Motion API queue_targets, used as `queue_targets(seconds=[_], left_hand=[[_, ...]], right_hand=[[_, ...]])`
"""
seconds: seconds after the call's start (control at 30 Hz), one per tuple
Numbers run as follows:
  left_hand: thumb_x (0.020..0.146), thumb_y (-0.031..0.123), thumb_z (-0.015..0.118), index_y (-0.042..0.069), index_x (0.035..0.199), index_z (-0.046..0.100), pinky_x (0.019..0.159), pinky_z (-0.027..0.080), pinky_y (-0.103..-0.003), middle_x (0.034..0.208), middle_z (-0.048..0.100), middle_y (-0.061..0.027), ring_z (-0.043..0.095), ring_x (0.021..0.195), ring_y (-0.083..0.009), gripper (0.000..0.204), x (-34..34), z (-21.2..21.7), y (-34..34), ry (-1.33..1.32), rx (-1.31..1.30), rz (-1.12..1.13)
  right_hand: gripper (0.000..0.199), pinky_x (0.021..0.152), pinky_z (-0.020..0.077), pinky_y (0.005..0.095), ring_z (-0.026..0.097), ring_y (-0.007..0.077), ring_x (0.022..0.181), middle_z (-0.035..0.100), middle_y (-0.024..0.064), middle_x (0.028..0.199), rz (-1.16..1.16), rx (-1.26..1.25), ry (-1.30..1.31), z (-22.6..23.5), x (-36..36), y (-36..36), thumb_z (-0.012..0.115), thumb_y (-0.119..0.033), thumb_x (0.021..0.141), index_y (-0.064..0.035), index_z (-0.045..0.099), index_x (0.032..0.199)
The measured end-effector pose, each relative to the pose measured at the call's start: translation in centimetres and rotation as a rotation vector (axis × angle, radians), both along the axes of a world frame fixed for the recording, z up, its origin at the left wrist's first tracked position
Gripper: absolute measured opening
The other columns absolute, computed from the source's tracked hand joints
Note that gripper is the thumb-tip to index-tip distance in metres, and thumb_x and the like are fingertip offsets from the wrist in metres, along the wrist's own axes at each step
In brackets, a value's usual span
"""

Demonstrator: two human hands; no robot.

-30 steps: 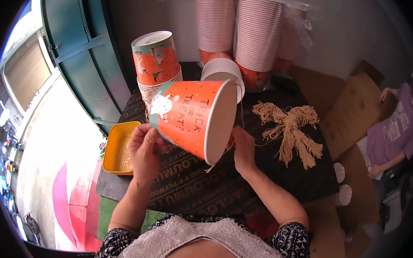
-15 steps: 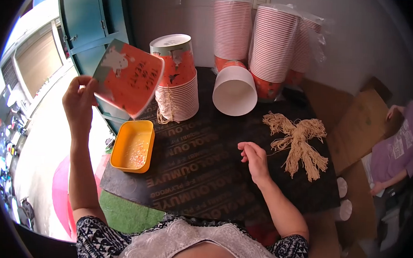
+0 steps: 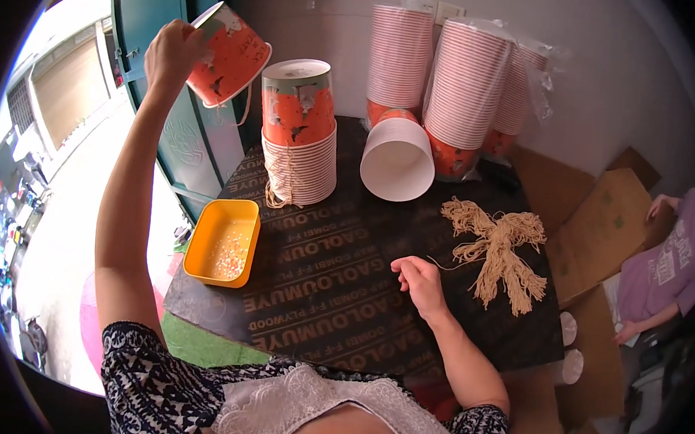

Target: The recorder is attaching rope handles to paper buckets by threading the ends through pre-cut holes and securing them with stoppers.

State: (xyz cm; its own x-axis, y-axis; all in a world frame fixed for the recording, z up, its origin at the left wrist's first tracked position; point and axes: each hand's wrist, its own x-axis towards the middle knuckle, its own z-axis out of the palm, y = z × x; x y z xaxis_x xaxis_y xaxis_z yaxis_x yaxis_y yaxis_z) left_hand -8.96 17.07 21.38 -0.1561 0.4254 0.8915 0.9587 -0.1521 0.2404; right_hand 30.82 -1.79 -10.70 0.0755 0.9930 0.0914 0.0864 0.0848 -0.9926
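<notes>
My left hand (image 3: 170, 54) is raised high at the upper left and grips an orange paper bucket (image 3: 230, 54) with a string handle, held tilted beside a stack of like orange buckets (image 3: 298, 132) on the dark plywood board (image 3: 320, 294). My right hand (image 3: 418, 281) rests on the board with its fingers loosely curled and nothing visible in it. It lies just left of a bundle of tan strings (image 3: 503, 253), and one loose strand reaches toward it.
A white bucket (image 3: 398, 158) lies on its side at the back, in front of tall stacks of buckets (image 3: 468, 90). An orange tray (image 3: 222, 242) of small beads sits at the board's left edge. Another person (image 3: 667, 265) sits at the right by flattened cardboard (image 3: 599, 222).
My left hand has carried the orange bucket from in front of me up and to the left, toward the stack. My right hand has let go of it and settled on the board.
</notes>
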Motion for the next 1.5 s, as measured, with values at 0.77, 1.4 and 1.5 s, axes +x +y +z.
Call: queue_targets(seconds=[0.77,1.4,1.5], left_hand=[[0.084,0.020,0.064,0.003,0.090,0.070,0.075,0.055,-0.044,0.095,0.069,-0.0181,0.067,0.089,-0.0368,0.020,11.7,0.7,4.8,0.310,-0.036,-0.168],[0.082,0.015,0.068,-0.002,0.086,0.069,0.070,0.056,-0.045,0.093,0.067,-0.0235,0.068,0.084,-0.0403,0.018,13.9,-2.7,4.4,0.409,-0.143,-0.231],[0.083,0.015,0.066,-0.002,0.086,0.069,0.070,0.056,-0.045,0.094,0.067,-0.0232,0.068,0.083,-0.0401,0.017,13.9,-3.2,4.3,0.401,-0.146,-0.244]], right_hand=[[0.025,0.075,0.0522,0.0322,0.067,0.0218,0.085,0.070,0.0138,0.094,0.007,0.083,-0.301,-0.3,0.3,0.1,0.054,-0.016,0.094,0.0027,0.070,0.095],[0.024,0.073,0.0529,0.0332,0.067,0.0235,0.083,0.069,0.0142,0.092,0.021,0.179,-0.391,-0.5,0.1,0.2,0.054,-0.015,0.094,0.0033,0.069,0.093],[0.024,0.072,0.0527,0.0333,0.067,0.0235,0.082,0.069,0.0141,0.091,0.023,0.182,-0.394,-0.3,0.0,0.2,0.054,-0.015,0.094,0.0031,0.069,0.093]])
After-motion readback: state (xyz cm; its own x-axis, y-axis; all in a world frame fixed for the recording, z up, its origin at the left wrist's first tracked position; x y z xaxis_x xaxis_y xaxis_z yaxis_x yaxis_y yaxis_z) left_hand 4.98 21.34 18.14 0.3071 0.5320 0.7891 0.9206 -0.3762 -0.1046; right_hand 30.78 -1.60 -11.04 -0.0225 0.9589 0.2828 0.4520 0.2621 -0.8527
